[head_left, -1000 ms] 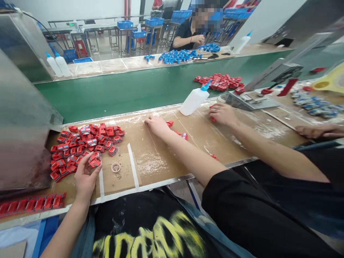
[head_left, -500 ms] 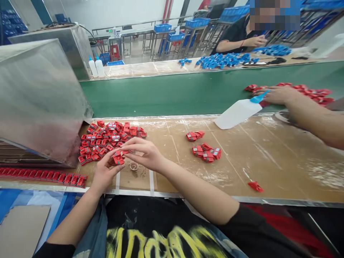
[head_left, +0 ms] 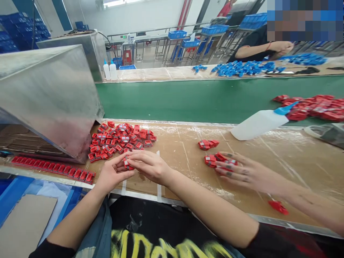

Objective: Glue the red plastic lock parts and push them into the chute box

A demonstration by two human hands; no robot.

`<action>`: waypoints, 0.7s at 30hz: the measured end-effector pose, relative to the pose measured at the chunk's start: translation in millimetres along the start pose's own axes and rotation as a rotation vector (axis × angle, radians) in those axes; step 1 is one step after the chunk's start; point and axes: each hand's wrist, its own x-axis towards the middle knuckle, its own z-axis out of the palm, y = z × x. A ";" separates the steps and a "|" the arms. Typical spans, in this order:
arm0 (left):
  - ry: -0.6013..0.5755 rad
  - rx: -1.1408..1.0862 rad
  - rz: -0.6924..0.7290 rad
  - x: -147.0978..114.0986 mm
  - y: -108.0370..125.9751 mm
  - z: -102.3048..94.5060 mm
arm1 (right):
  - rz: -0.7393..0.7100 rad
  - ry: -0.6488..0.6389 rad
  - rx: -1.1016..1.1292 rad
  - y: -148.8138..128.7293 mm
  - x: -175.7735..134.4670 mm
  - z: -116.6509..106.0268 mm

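A small red plastic part (head_left: 127,163) with a pale grey patch sits between my two hands, close to the table's front edge. The thumb and fingers of my left hand (head_left: 110,176) grip it from the left. My right hand (head_left: 152,165) closes over it from the other side, its fingertips pressed on the top. Just behind my hands spreads a heap of similar red parts (head_left: 120,139). What lies on the table directly under my hands is hidden.
Left stands a metal housing (head_left: 61,96) with a row of red parts (head_left: 53,167) before it. A co-worker's hand (head_left: 242,173) covers red parts at right, near a white bottle (head_left: 259,123). Beyond runs a green belt (head_left: 174,100); another person sits behind blue parts (head_left: 236,68).
My hands have come together over the red part, and the small round dish is now hidden. The co-worker's hand moved from the belt heap to the small red group. The view shifted left.
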 end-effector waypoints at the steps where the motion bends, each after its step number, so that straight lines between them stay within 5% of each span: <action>1: -0.007 -0.016 -0.016 -0.4 1.4 0.6 | -0.014 -0.012 -0.014 -1.8 -0.8 -1.0; 5: 0.012 -0.107 -0.093 3.4 2.0 4.6 | 0.008 -0.037 0.023 -8.4 0.0 -2.8; 10: -0.006 -0.103 -0.119 13.1 1.6 10.1 | 0.241 0.073 0.200 -14.0 1.5 -10.1; 17: -0.005 0.182 0.090 21.3 9.7 24.8 | 0.440 -0.146 0.462 -13.9 -6.9 -38.8; 21: -0.008 0.313 0.210 27.2 5.7 35.4 | 0.577 -0.085 0.516 -9.9 -14.1 -33.8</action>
